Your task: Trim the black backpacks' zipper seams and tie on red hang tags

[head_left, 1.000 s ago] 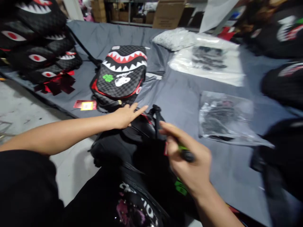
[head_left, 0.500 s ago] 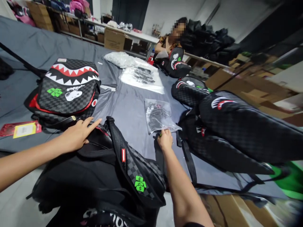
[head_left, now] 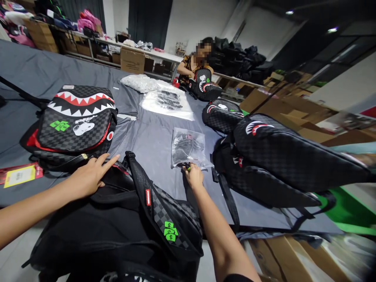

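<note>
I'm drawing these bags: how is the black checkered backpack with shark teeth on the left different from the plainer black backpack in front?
The shark-toothed black checkered backpack shows its toothy front; the plainer black backpack shows mostly plain fabric and straps. The plainer one looks bigger here; the toothy one looks smaller. Both have checkered parts and green prints.

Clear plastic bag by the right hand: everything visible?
The clear plastic bag looks thin, glossy and wrinkled, roughly rectangular, its near right corner stretching outward. Dark contents show through, with a reddish patch toward the far side; I can't identify them. It lies flat on the grey sheet. The right hand, gripping a small green-marked object, is at its near edge; whether fingers touch the plastic is unclear.
</note>
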`<state>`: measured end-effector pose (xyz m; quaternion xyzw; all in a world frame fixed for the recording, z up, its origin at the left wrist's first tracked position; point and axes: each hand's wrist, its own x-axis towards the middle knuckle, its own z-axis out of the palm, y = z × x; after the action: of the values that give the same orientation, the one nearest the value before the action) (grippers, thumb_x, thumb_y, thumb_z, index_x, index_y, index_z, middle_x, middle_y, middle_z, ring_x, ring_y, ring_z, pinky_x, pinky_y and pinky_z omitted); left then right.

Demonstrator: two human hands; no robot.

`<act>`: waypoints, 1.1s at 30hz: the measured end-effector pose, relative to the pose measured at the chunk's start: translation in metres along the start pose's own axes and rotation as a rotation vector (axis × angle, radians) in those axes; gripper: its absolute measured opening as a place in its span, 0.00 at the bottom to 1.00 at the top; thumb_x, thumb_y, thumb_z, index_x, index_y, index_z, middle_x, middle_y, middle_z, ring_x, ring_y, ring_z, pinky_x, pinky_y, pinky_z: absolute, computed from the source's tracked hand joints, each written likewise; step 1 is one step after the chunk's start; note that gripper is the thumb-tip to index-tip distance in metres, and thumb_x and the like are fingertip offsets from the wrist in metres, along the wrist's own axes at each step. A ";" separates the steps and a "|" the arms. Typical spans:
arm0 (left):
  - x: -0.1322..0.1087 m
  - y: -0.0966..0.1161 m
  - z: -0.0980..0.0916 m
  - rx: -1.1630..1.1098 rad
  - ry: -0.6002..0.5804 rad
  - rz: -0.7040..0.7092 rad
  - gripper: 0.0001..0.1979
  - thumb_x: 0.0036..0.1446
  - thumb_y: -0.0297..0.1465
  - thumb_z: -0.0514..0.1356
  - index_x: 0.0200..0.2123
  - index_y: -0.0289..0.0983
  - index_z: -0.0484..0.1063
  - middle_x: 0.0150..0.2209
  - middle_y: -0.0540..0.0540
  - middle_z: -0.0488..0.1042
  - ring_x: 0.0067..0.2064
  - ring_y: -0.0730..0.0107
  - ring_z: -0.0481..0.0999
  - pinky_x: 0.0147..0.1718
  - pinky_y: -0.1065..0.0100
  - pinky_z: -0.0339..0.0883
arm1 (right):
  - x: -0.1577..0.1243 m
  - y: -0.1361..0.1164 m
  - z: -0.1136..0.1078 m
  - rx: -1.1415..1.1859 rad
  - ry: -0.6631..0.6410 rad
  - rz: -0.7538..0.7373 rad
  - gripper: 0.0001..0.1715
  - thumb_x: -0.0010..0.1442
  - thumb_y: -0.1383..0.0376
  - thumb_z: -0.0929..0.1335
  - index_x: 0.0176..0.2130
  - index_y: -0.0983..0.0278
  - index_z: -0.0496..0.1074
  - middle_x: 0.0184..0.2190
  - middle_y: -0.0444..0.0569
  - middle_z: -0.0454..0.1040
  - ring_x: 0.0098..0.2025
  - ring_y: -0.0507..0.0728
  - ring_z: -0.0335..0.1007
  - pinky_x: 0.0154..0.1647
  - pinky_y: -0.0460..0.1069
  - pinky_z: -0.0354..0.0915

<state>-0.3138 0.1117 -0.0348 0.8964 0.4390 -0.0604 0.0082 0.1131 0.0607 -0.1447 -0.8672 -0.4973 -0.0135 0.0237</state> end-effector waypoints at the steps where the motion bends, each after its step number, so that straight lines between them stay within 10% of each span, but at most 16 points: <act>1: 0.000 0.000 0.000 0.002 0.007 0.006 0.46 0.54 0.24 0.59 0.71 0.43 0.39 0.69 0.35 0.51 0.59 0.45 0.67 0.49 0.53 0.72 | 0.003 -0.003 -0.001 0.006 0.000 0.016 0.24 0.68 0.58 0.62 0.55 0.72 0.69 0.50 0.63 0.74 0.52 0.61 0.68 0.45 0.49 0.60; 12: 0.000 -0.001 0.000 0.005 -0.037 -0.024 0.50 0.53 0.27 0.63 0.71 0.46 0.36 0.70 0.39 0.48 0.60 0.48 0.65 0.49 0.56 0.70 | -0.019 -0.006 -0.031 0.228 0.066 0.087 0.18 0.62 0.72 0.61 0.46 0.70 0.75 0.48 0.63 0.75 0.54 0.65 0.67 0.49 0.53 0.61; 18: 0.003 0.007 -0.007 0.007 -0.049 -0.048 0.51 0.53 0.35 0.67 0.71 0.44 0.37 0.70 0.34 0.48 0.57 0.41 0.67 0.47 0.52 0.71 | -0.060 -0.007 -0.076 0.576 -0.138 0.074 0.20 0.57 0.57 0.67 0.42 0.69 0.75 0.30 0.52 0.77 0.29 0.56 0.73 0.26 0.47 0.63; 24: 0.004 0.003 -0.003 -0.153 0.004 -0.041 0.57 0.48 0.32 0.70 0.71 0.46 0.35 0.71 0.35 0.44 0.60 0.38 0.65 0.52 0.50 0.68 | -0.103 -0.100 -0.129 1.065 -0.220 -0.286 0.20 0.52 0.52 0.70 0.35 0.66 0.76 0.28 0.49 0.76 0.28 0.54 0.69 0.28 0.47 0.63; 29: -0.027 -0.013 0.021 -0.688 0.391 -0.154 0.37 0.64 0.42 0.53 0.70 0.35 0.44 0.70 0.37 0.51 0.69 0.56 0.54 0.66 0.54 0.52 | -0.128 -0.180 -0.138 0.705 -0.160 -0.618 0.13 0.58 0.65 0.64 0.38 0.63 0.77 0.33 0.50 0.80 0.35 0.57 0.74 0.36 0.48 0.64; 33: -0.064 -0.010 0.036 -0.839 0.382 -0.271 0.37 0.65 0.50 0.47 0.68 0.31 0.50 0.68 0.36 0.56 0.68 0.55 0.57 0.66 0.52 0.52 | -0.139 -0.209 -0.145 0.266 -0.167 -0.746 0.23 0.52 0.76 0.64 0.43 0.58 0.77 0.39 0.46 0.81 0.40 0.57 0.76 0.36 0.47 0.61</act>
<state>-0.3643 0.0654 -0.0625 0.7456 0.5318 0.2872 0.2805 -0.1376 0.0382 -0.0008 -0.6147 -0.7755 0.1137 0.0889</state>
